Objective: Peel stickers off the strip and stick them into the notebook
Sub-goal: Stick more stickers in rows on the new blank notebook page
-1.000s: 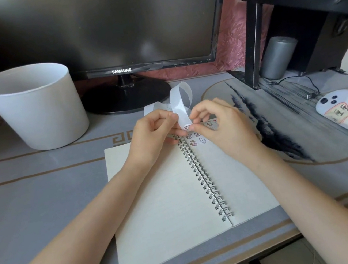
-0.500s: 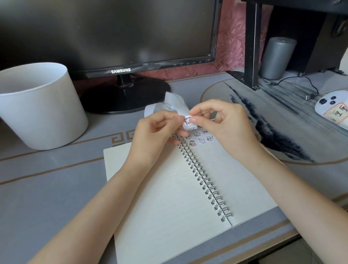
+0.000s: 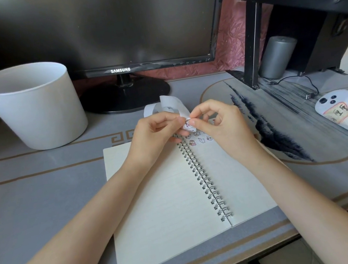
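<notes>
An open spiral notebook (image 3: 169,203) with cream lined pages lies on the grey desk. Several small cartoon stickers (image 3: 200,139) sit at the top of its right page. A white sticker strip (image 3: 171,104) curls up above the notebook's top edge. My left hand (image 3: 154,139) grips the strip's lower end. Thumb and forefinger of my right hand (image 3: 218,126) pinch a small sticker (image 3: 188,123) at the strip's end, right beside my left fingertips. Both hands hover over the top of the spiral binding.
A white bucket (image 3: 32,106) stands at the back left. A Samsung monitor (image 3: 111,29) on a round base is behind the hands. A black stand (image 3: 251,39) with a grey cylinder (image 3: 276,56) is at right. A white labelled controller (image 3: 343,114) lies at right.
The strip's tall loop has collapsed into a lower curl behind my hands. My fingertips have closed together on the sticker at the strip's end, slightly above where they were.
</notes>
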### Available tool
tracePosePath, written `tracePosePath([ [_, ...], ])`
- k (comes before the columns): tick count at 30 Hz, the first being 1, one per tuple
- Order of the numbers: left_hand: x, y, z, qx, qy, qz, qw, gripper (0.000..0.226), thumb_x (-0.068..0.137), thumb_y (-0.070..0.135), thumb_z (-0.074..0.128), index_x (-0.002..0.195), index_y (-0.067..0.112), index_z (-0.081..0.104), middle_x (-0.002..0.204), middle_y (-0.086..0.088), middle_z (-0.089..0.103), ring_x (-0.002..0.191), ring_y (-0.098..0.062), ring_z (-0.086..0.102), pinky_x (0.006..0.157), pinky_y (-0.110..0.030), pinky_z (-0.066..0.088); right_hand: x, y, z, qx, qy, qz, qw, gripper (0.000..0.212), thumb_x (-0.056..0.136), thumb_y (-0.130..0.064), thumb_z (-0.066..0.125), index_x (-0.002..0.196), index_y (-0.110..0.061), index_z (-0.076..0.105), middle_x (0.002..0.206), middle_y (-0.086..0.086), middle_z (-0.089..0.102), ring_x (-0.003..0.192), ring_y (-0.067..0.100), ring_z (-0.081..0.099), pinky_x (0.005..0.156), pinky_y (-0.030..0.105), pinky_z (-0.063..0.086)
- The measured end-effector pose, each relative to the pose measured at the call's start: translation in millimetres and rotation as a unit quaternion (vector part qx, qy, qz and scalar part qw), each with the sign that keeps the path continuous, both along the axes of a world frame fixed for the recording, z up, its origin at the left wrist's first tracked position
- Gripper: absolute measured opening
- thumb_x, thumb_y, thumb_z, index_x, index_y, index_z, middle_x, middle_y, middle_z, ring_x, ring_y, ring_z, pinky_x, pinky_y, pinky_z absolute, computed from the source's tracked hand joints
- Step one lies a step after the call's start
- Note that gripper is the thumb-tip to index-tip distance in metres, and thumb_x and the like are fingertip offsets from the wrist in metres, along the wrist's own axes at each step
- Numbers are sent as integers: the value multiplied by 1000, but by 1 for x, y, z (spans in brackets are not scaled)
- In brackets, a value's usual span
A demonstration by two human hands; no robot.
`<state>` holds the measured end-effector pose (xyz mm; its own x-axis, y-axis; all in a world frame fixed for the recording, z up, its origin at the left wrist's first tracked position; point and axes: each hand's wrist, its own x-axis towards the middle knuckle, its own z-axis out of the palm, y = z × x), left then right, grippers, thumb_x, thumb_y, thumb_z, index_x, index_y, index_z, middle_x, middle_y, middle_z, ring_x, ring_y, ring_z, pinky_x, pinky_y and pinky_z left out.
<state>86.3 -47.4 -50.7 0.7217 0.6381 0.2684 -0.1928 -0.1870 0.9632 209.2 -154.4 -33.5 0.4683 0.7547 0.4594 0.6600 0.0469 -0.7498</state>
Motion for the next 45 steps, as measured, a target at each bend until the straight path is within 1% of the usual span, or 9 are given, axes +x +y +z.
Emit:
tracePosePath([
  [4,0,0,1,-18,-1,0,1000,11,90,10,60,84,8,69,74,0,73,75,-16,72,67,-24,57,3,1,-3,-8,-57,-3,998,3,83,-17,68,85,-17,66,72,-24,57,59,0,52,60,14,34],
  [9,-1,0,2,-30,0,8,1000,13,92,9,58,84,5,67,72,0,72,74,-16,72,65,-24,57,6,1,-6,9,-131,24,991,2,83,-23,65,83,-23,63,94,-14,55,90,13,54,78,43,48],
  [14,-1,1,2,-46,-4,27,999,14,92,9,58,87,-3,64,71,-3,66,72,-17,72,68,-28,57,6,-6,0,24,-42,56,997,8,84,-9,67,82,-16,64,88,-12,58,80,1,52,70,11,38],
  [18,1,0,1,-40,9,29,999,13,92,9,58,82,2,64,69,-2,67,72,-16,71,66,-25,57,24,-13,7,7,89,-7,996,12,82,-11,70,80,-21,64,78,-10,65,70,2,56,68,15,43],
  [21,1,1,-1,-38,13,30,999,15,92,9,58,79,5,64,63,6,66,72,-16,71,68,-26,56,45,-24,7,-53,171,-74,981,4,83,-13,68,86,-11,67,68,-2,62,51,-3,52,50,8,38],
  [27,2,2,-2,-39,19,36,998,13,92,9,58,82,3,64,78,-14,68,72,-15,71,71,-28,57,72,-35,-2,-129,174,-185,959,5,80,-11,69,75,-13,69,66,5,63,54,14,48,45,21,33],
  [31,2,2,-3,-38,21,36,998,13,92,10,59,82,3,64,83,-19,69,74,-17,71,71,-28,57,72,-36,-6,-164,180,-166,956,3,83,-9,68,83,-6,68,64,1,63,52,10,47,40,10,32],
  [35,3,3,-3,-37,24,38,998,13,92,10,58,84,1,64,86,-23,69,74,-16,71,72,-28,57,70,-35,-5,-174,173,-163,956,3,83,-11,68,79,-10,68,68,1,65,54,9,48,50,18,33],
  [45,2,2,-3,-33,24,34,999,16,92,10,58,88,-4,64,82,-19,69,75,-17,71,70,-25,57,66,-34,-5,-183,143,-161,959,3,83,-9,68,80,-8,67,60,-2,58,37,-1,43,37,7,30],
])
